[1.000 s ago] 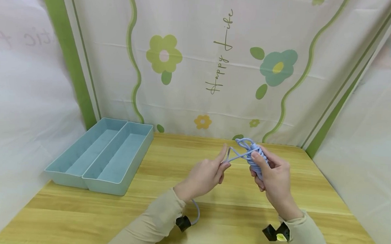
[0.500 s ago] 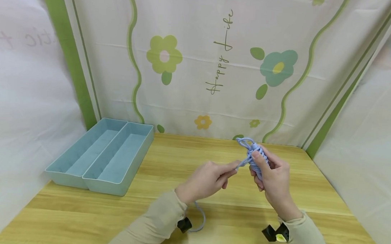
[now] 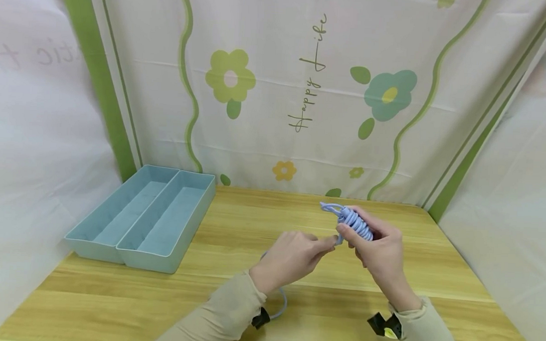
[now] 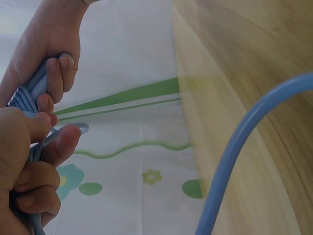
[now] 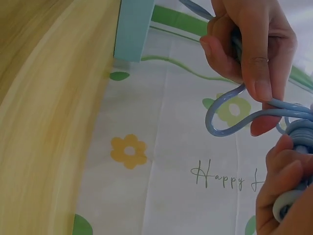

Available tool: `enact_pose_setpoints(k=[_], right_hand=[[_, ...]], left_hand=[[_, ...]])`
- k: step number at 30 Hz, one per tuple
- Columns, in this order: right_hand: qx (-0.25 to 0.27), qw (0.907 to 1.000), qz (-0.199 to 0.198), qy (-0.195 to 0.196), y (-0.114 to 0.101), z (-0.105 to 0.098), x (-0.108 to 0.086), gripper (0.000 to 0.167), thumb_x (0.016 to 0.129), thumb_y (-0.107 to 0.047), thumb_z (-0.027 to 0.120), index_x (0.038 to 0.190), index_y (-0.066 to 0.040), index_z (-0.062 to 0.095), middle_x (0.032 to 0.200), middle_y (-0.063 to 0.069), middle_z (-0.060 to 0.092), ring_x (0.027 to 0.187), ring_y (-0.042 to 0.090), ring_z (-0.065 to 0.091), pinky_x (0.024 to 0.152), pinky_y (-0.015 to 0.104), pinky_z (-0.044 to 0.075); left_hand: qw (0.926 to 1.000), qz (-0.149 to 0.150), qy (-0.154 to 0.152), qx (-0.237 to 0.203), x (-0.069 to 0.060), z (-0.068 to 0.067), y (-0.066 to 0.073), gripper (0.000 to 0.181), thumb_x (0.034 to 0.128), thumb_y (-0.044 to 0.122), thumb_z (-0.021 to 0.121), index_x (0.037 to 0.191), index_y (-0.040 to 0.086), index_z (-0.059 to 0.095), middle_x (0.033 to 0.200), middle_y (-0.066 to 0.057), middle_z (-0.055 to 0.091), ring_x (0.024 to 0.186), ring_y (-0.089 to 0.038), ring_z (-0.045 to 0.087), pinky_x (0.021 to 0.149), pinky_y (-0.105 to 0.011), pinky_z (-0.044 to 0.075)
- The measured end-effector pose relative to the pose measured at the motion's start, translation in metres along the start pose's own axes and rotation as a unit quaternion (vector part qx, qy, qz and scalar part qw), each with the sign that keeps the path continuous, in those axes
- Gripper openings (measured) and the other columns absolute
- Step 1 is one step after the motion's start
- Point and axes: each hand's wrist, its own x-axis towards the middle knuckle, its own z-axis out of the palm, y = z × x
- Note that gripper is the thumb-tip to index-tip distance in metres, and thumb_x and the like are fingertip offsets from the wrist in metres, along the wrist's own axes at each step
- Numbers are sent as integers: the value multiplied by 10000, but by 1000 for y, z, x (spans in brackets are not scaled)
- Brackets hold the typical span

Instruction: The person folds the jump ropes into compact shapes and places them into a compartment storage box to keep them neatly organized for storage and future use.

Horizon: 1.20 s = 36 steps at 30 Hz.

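In the head view my right hand [image 3: 380, 249] grips a bundle of light-blue cord [image 3: 356, 224], thumb across its near side. The coils wrap tightly round a core, and a small loop sticks out at the upper left. A hollow, round, pale end [image 5: 283, 205] shows below the right fingers in the right wrist view. My left hand [image 3: 292, 256] is just left of the bundle, pinching the cord between thumb and forefinger; a bend of cord [image 5: 211, 120] hangs out beside those fingertips. More cord [image 4: 234, 147] trails under the left wrist in an arc.
Two long light-blue trays, the left tray [image 3: 96, 249] and the right tray [image 3: 145, 261], stand side by side on the wooden table [image 3: 235, 209] at left. A flower-printed curtain [image 3: 266, 115] closes off the back. Black wrist mounts sit below both cuffs.
My left hand has moved right and slightly down, close against the bundle, and the stretch of cord between the hands has shortened. My right hand has turned the bundle to a flatter slant.
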Motion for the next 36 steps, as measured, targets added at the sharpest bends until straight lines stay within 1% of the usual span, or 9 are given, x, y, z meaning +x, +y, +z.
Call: enact_pose_setpoints(k=[5,8,11,14,17,21,25,29,36], right_hand=[[-371,9987,-319,159,-4,4,-1,363,854,29,749,1211,2,690,798,92,659,551,141,559,422,240,462],[16,9992,-214,324,-5,5,-1,335,880,37,712,1213,23,678,717,138,616,494,161,513,363,242,413],[545,9971,-174,499,-1,4,-1,320,899,34,688,1218,17,676,661,160,574,442,178,462,308,258,353],[918,9929,-397,648,6,2,0,317,898,56,674,1214,38,669,646,171,561,411,180,444,284,274,324],[1059,9897,-522,814,10,0,2,318,895,54,677,1212,43,671,639,179,562,394,183,446,276,269,330],[1155,9882,-431,909,12,0,3,317,898,37,683,1215,38,673,630,174,564,380,192,439,274,264,341],[1300,9871,-284,894,11,1,3,314,913,17,676,1226,42,664,628,177,560,370,228,401,269,282,331],[1583,9865,4,424,10,0,4,291,947,-9,646,1226,77,641,609,177,553,337,200,385,255,322,302],[1511,9821,222,-1102,9,-4,2,302,981,17,575,1268,110,591,629,169,562,349,167,391,253,337,296]], left_hand=[[10000,-73,15,7,0,3,-2,195,993,244,630,1158,204,727,714,35,565,467,-7,379,415,-106,253],[9994,-102,228,-230,2,5,-4,159,984,247,643,1097,198,743,988,-41,616,652,-58,553,526,-109,398],[9975,-5,485,-506,4,6,-6,144,975,233,657,1052,171,760,1136,-56,621,906,-146,612,717,-182,489],[9952,183,657,-703,6,7,-8,156,974,204,659,1045,116,768,1098,-9,679,1026,-169,596,885,-229,468],[9943,228,699,-767,7,7,-8,150,966,185,670,1039,98,769,1028,12,712,1001,-150,613,932,-228,443],[9946,199,666,-775,6,7,-9,152,954,189,685,1035,92,770,986,9,722,962,-146,636,915,-236,458],[9929,272,663,-952,5,7,-11,153,953,173,682,1033,72,765,948,-2,716,861,-109,658,792,-167,489],[9912,279,567,-1163,5,6,-17,163,954,161,677,1046,52,758,925,-5,705,755,-52,646,671,-79,452],[9779,229,175,-2069,3,-4,-33,162,923,94,706,1058,24,761,931,-25,691,612,24,529,565,-63,415]])
